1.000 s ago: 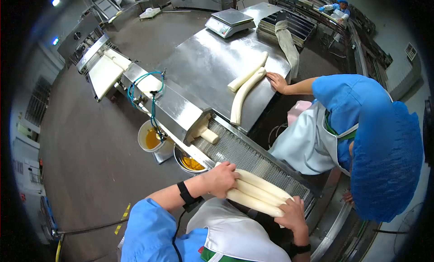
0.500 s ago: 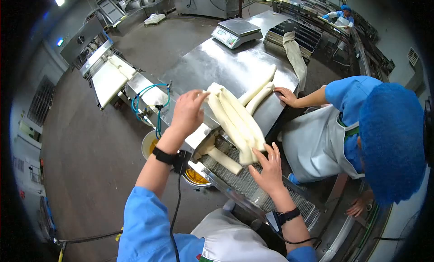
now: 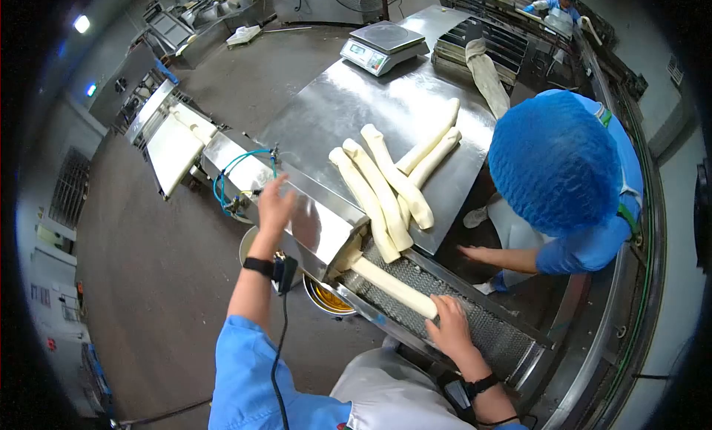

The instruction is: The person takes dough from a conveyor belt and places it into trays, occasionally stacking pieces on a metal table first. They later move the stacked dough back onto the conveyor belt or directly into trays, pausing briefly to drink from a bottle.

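Observation:
A long pale dough roll (image 3: pixel 393 285) extends from the machine's outlet along the mesh conveyor belt (image 3: pixel 486 333). My right hand (image 3: pixel 451 328) has its fingers curled over the near end of this roll. Over by the steel machine housing (image 3: pixel 320 222), my left hand (image 3: pixel 274 207) is raised with its fingers apart and nothing in them. Several more dough rolls (image 3: pixel 382 196) lie side by side on the steel table (image 3: pixel 311 126), some with their near ends reaching over the belt's edge.
A digital scale (image 3: pixel 382 48) stands at the table's far side, beside a dark rack (image 3: pixel 482 48) with a cloth (image 3: pixel 487 78) hanging over it. A co-worker in a blue hair cap (image 3: pixel 556 163) bends close on the right. Below the machine sits a bowl of yellow liquid (image 3: pixel 330 298).
The dough rolls I held in both hands now lie on the table. My left hand has moved left, my right hand down to the belt roll, which reaches farther out. The co-worker leans in.

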A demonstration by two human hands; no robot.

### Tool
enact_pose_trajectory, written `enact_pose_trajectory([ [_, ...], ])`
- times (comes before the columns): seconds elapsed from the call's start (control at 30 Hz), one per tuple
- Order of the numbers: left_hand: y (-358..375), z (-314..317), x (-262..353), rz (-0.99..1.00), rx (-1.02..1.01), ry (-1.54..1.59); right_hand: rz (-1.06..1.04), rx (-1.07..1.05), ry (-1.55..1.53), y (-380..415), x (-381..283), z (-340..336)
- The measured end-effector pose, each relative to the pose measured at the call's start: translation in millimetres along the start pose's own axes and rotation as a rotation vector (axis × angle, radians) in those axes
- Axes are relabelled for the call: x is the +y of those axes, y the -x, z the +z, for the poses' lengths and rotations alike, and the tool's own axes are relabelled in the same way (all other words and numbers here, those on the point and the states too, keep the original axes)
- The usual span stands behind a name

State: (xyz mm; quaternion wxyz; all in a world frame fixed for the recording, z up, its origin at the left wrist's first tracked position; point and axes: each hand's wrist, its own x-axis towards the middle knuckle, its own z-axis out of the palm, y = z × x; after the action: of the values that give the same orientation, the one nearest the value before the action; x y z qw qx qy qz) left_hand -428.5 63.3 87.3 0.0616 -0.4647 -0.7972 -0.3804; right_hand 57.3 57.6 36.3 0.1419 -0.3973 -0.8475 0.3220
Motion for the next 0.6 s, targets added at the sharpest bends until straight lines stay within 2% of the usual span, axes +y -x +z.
enact_pose_trajectory([
  [0.1, -58.8, 2.2, -32.8, -0.192, 0.024, -0.003, 0.012, -0.037, 0.039, -5.9, 1.6, 18.7],
  [0.23, -114.9, 24.5, -82.8, -0.208, 0.021, -0.038, 0.09, -0.042, 0.141, -5.3, -4.5, 24.1],
  [0.3, -129.6, 31.7, -88.3, -0.316, -0.012, -0.153, 0.151, -0.049, 0.183, -3.9, -1.1, 21.0],
  [0.47, -151.7, 67.6, -125.1, -0.286, 0.03, -0.127, 0.224, -0.044, 0.208, 1.9, 13.9, 15.9],
  [0.6, -152.1, 68.5, -104.6, -0.286, 0.044, -0.262, 0.248, -0.062, 0.197, 10.5, 29.4, 15.3],
])
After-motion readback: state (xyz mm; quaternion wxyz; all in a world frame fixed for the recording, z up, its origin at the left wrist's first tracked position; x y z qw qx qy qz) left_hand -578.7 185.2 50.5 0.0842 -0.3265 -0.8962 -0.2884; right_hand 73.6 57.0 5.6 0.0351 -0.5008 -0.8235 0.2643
